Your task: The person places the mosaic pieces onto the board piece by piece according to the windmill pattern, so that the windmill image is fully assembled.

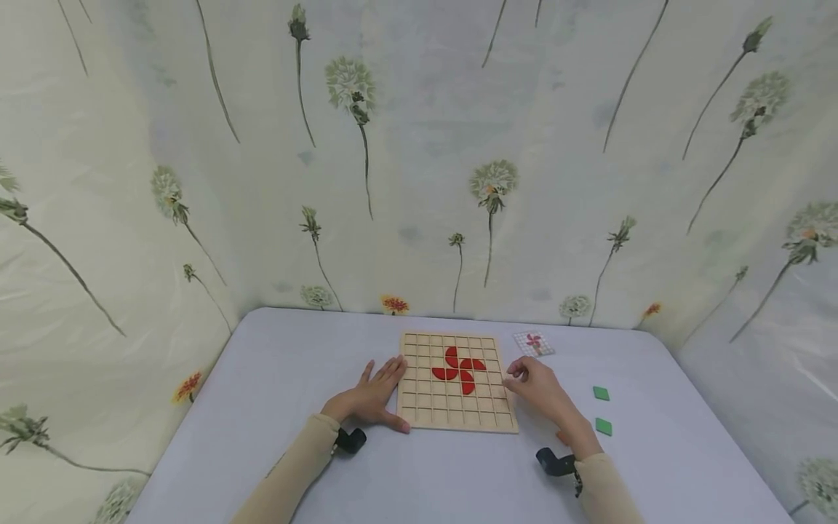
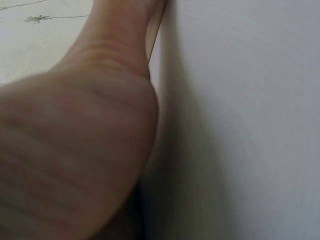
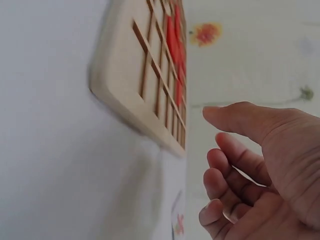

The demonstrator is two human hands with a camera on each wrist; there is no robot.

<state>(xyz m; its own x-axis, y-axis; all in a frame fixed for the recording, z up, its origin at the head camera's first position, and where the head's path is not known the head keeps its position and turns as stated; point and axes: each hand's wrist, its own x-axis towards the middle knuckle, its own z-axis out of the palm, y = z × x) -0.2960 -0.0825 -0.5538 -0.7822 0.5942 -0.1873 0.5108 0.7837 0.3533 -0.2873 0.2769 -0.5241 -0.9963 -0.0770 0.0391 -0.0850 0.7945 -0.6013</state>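
Note:
A square wooden grid board (image 1: 458, 421) lies on the table, with several red quarter-round pieces (image 1: 468, 382) set in its middle like a pinwheel. My left hand (image 1: 373, 399) rests spread at the board's left side, its fingertips and thumb at the edge. In the left wrist view the left hand (image 2: 100, 115) fills much of the picture and hides most of the board. Just off the board's right edge is my right hand (image 1: 538, 386). Seen from the right wrist, the right hand (image 3: 260, 165) has loosely bent fingers and a gap under the thumb, with nothing between them.
A small card (image 1: 534, 343) printed with a red pinwheel lies beyond the board's right corner. Two green squares (image 1: 601, 393) sit to the right of the right forearm. An orange piece (image 1: 561, 437) is partly hidden under that forearm. A flowered curtain (image 1: 419, 182) stands behind the table.

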